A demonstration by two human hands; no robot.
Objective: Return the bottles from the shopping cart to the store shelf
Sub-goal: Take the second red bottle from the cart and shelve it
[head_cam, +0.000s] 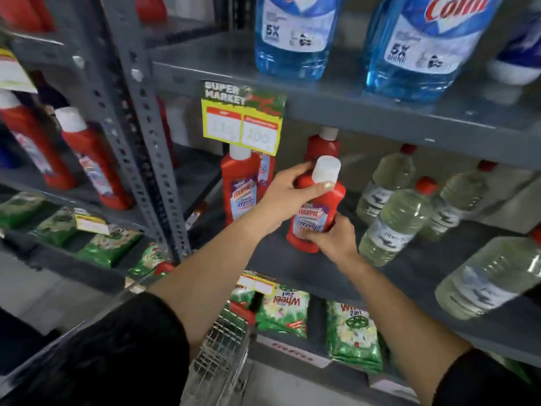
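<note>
A red Harpic bottle with a white cap [317, 200] is held upright just above the grey middle shelf [292, 265]. My left hand [288, 194] grips its neck and shoulder from the left. My right hand [333, 238] holds its base from below and the right. Two more red Harpic bottles stand on the same shelf: one to the left [240, 186], one behind [322, 145], partly hidden by the held bottle. The wire shopping cart [222, 347] is below my arms; its contents are hidden.
Clear bottles with red caps [392, 221] stand close on the right of the shelf. Large blue Colin bottles [295, 36] sit on the shelf above. A yellow price tag [243, 121] hangs from that shelf's edge. Green detergent packs [284, 312] lie below. A perforated upright post [140, 136] is at left.
</note>
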